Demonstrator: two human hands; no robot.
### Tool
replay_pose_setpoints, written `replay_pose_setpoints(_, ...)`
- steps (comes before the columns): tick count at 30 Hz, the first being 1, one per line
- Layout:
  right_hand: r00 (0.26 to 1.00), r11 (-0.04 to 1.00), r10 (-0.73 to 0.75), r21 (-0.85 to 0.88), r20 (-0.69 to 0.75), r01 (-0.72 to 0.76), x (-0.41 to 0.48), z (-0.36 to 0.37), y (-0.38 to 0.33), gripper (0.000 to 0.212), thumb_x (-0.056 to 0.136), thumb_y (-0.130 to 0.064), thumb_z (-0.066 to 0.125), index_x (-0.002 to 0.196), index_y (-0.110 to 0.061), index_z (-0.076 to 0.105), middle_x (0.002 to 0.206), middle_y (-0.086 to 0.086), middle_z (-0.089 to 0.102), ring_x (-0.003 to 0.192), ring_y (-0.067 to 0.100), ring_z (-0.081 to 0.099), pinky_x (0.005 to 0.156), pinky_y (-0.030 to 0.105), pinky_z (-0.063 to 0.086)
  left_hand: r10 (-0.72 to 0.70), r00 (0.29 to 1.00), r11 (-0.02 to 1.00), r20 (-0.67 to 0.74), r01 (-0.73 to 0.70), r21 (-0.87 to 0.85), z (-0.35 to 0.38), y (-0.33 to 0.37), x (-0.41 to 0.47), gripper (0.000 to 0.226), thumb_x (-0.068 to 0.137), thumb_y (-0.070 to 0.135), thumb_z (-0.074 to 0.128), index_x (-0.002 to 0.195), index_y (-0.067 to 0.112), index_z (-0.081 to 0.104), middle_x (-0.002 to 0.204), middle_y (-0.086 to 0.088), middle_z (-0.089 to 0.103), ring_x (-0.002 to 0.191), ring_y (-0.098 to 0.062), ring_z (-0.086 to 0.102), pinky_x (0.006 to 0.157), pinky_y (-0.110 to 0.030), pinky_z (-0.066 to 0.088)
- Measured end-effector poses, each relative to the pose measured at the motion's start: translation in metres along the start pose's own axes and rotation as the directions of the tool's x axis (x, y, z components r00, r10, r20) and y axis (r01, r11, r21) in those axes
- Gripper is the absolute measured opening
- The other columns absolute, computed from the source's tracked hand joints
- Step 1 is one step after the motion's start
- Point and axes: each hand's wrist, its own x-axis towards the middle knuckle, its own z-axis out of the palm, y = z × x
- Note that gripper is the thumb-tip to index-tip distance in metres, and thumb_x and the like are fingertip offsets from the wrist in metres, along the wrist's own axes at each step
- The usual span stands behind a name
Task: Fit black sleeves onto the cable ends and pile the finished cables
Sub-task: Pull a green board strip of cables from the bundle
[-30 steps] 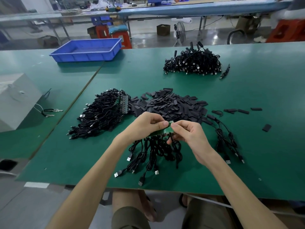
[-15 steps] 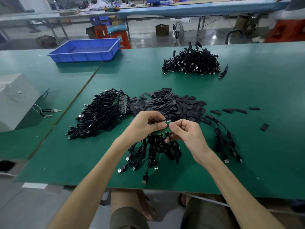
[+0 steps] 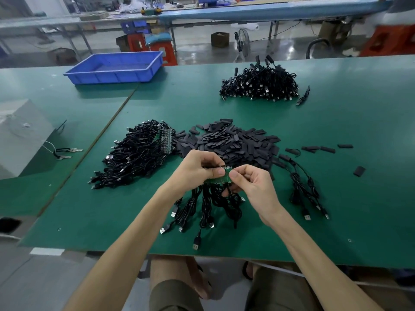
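1. At the near edge of the green table mat (image 3: 89,221), the person's olive-clad knees (image 3: 177,295) show below the board.
2. A bunch of black USB cables (image 3: 208,205) hangs from the hands down to the mat. Its plugs fan out toward the near edge.
3. The cables' upper ends join a narrow green circuit strip (image 3: 221,176), which is held above the mat. The left hand (image 3: 197,167) grips the strip's left part, fingers curled over its top and thumb pressed on its face. The right hand (image 3: 251,182) pinches its right end between thumb and forefinger. The hands cover most of the strip.
4. Just right of the right hand lie a few separate black cables (image 3: 301,185).
5. Directly beyond the hands sits a heap of flat black sleeves (image 3: 233,140), its near edge hidden by the hands. Stray sleeves (image 3: 321,149) lie to its right, and a lone sleeve (image 3: 359,170) lies further right.
6. Left of the heap, touching it, spreads a large pile of black cables on green strips (image 3: 134,156).
7. Further left stands a grey box (image 3: 20,135), with corded keys (image 3: 67,152) beside it.
8. Far right of centre, well apart from the heap, lies a far pile of black cables (image 3: 258,86). A few black-capped ends stick up from it.
9. A blue plastic tray (image 3: 114,67) rests at the far left.
10. Beyond the table stand red stools (image 3: 161,50) and a small fan (image 3: 243,44).
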Motion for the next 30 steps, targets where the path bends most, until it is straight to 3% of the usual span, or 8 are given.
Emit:
replay_pose_setpoints(5,1.000,1.000,0.002,-0.001,0.016,-0.002,-0.002,-0.001,-0.001,0.017,0.101,-0.012,0.064,0.099,0.005,0.067,0.073,0.011,0.076,0.064,0.027,0.076,0.069,0.025,0.058,-0.062,0.998,0.993,0.009,0.063,-0.099,-0.001,-0.002,0.000,0.008,0.084,0.005,0.079,0.091,0.001,0.076,0.083,-0.009,0.073,0.079,-0.016,0.068,0.084,-0.033,0.058)
replay_pose_setpoints(12,1.000,1.000,0.011,-0.013,-0.022,-0.011,-0.004,0.000,0.001,0.014,0.102,-0.013,0.064,0.095,-0.002,0.067,0.069,0.013,0.075,0.065,0.028,0.076,0.077,0.027,0.059,-0.112,0.994,0.988,-0.002,0.112,-0.108,0.001,-0.003,0.002,0.010,0.083,0.006,0.081,0.092,0.003,0.078,0.084,-0.010,0.075,0.079,-0.017,0.068,0.085,-0.033,0.058)
replay_pose_setpoints(16,0.985,0.974,-0.055,-0.224,-0.164,0.017,-0.005,0.005,0.006,0.014,0.098,-0.020,0.071,0.090,-0.008,0.072,0.077,0.002,0.075,0.071,0.009,0.070,0.070,0.021,0.053,-0.054,0.997,0.992,-0.057,0.060,0.109,0.008,-0.002,0.005,0.003,0.086,0.012,0.080,0.089,0.011,0.079,0.081,-0.006,0.076,0.074,-0.015,0.066,0.078,-0.033,0.057)
replay_pose_setpoints(18,0.976,0.952,-0.090,-0.305,-0.198,0.026,-0.005,0.006,0.005,0.015,0.098,-0.023,0.071,0.089,-0.012,0.070,0.078,-0.002,0.072,0.071,0.007,0.067,0.067,0.019,0.051,-0.038,0.994,0.982,-0.101,0.056,0.181,0.015,-0.002,0.006,0.002,0.087,0.015,0.079,0.087,0.014,0.077,0.078,-0.002,0.074,0.070,-0.012,0.064,0.072,-0.031,0.056)
replay_pose_setpoints(25,0.964,0.909,-0.174,-0.410,-0.200,0.079,-0.004,0.009,0.002,0.019,0.102,-0.020,0.066,0.083,-0.022,0.061,0.068,-0.003,0.068,0.059,0.008,0.064,0.054,0.014,0.043,-0.070,0.977,0.975,-0.201,0.110,0.194,0.027,-0.004,0.010,0.019,0.088,0.018,0.078,0.074,0.027,0.067,0.067,0.013,0.066,0.056,0.005,0.057,0.053,-0.009,0.041)
replay_pose_setpoints(27,0.957,0.883,-0.198,-0.462,-0.212,0.080,-0.002,0.010,0.004,0.021,0.102,-0.020,0.066,0.082,-0.023,0.058,0.070,-0.004,0.066,0.061,0.010,0.061,0.055,0.016,0.043,-0.081,0.968,0.969,-0.236,0.132,0.210,0.030,-0.004,0.011,0.023,0.087,0.020,0.079,0.072,0.031,0.066,0.065,0.015,0.066,0.058,0.004,0.058,0.056,-0.013,0.044)
replay_pose_setpoints(30,0.951,0.847,-0.232,-0.523,-0.206,0.093,-0.001,0.013,0.007,0.019,0.102,-0.019,0.065,0.084,-0.018,0.057,0.073,-0.004,0.064,0.065,0.015,0.061,0.059,0.029,0.050,-0.102,0.955,0.962,-0.279,0.166,0.218,0.032,-0.002,0.011,0.018,0.087,0.023,0.078,0.074,0.030,0.068,0.070,0.012,0.069,0.067,-0.007,0.064,0.065,-0.030,0.056)
